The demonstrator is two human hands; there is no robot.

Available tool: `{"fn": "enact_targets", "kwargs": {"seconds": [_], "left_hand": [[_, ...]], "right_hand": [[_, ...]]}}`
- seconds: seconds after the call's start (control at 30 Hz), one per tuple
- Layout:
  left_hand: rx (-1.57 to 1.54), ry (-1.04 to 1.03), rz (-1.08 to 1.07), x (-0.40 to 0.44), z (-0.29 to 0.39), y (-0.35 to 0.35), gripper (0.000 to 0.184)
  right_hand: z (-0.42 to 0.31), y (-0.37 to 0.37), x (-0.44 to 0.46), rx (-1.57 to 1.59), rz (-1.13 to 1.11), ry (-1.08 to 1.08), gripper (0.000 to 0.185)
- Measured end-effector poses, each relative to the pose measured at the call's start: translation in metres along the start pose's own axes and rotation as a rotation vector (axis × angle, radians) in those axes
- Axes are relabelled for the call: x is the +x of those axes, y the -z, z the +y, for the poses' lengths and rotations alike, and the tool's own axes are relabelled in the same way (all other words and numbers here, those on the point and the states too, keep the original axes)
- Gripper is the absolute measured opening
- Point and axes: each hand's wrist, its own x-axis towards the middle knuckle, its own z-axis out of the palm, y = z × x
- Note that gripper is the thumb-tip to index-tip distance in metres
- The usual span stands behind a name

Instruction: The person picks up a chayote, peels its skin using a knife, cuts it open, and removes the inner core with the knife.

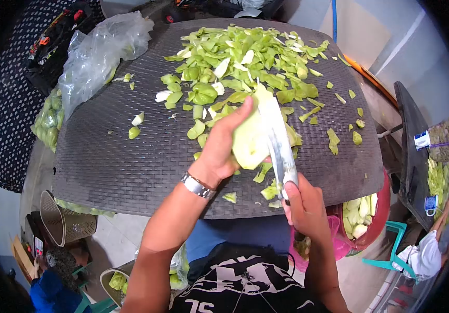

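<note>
My left hand [223,140], with a metal watch on the wrist, grips a large, mostly peeled pale-green chayote [249,140] above the table. My right hand [304,204] is closed around the handle of a broad-bladed knife [279,138]. The blade points away from me and lies along the right side of the chayote, touching or very near it. Most of the knife handle is hidden by my fingers. Beyond both hands spreads a heap of green peelings [255,55], with a few scraps close under the chayote.
The dark woven table [109,172] carries loose scraps toward its right. A clear plastic bag [104,49] lies at the left edge. Below right, a red tub [382,206] holds peeled pieces beside a pink bag [334,229]. Other people sit at lower left and right.
</note>
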Motion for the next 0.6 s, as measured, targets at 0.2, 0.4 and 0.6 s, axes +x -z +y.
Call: {"fn": "enact_targets", "kwargs": {"seconds": [0.2, 0.4, 0.6], "left_hand": [[-0.102, -0.043, 0.099, 0.000, 0.002, -0.008, 0.052], [-0.110, -0.130, 0.123, 0.000, -0.016, -0.007, 0.053], [-0.041, -0.194, 0.197, 0.003, -0.029, -0.004, 0.044]], "right_hand": [[-0.009, -0.008, -0.002, 0.001, -0.020, -0.021, 0.027], [-0.017, -0.023, 0.000, 0.091, 0.062, -0.118, 0.026], [-0.018, -0.022, 0.010, 0.180, 0.064, -0.086, 0.027]]}}
